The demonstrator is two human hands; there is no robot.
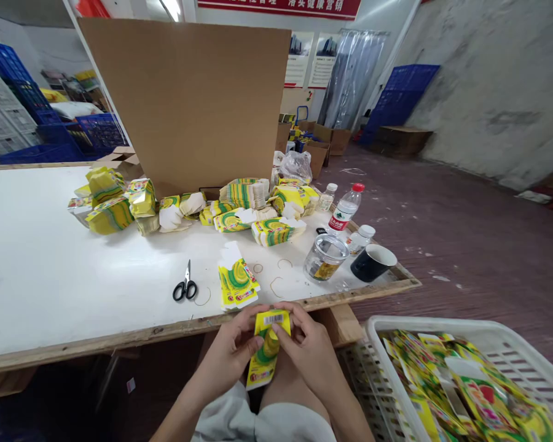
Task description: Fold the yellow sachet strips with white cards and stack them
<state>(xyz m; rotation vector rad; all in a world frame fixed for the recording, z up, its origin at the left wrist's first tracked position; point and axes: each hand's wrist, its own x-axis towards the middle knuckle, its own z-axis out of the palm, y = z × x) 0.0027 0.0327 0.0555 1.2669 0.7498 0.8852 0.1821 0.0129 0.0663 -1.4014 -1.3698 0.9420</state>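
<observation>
Between both hands, just off the table's front edge, is a yellow and green printed carton [266,356] with a barcode near its top. My left hand [228,353] grips its left side, thumb on the front face. My right hand [306,344] holds the upper right edge, its thumb pressing on the print. On the table beyond my hands lies a small fan of flat yellow carton blanks [237,279]. Black-handled scissors [185,287] lie to its left, and thin rubber bands [276,285] lie to its right.
Bundles of carton blanks [244,193] line the table's back before a tall cardboard sheet [188,104]. At the right stand a clear jar [320,261], a black mug [373,263] and a red-capped bottle [345,209]. A white basket [378,350] of cartons sits at lower right.
</observation>
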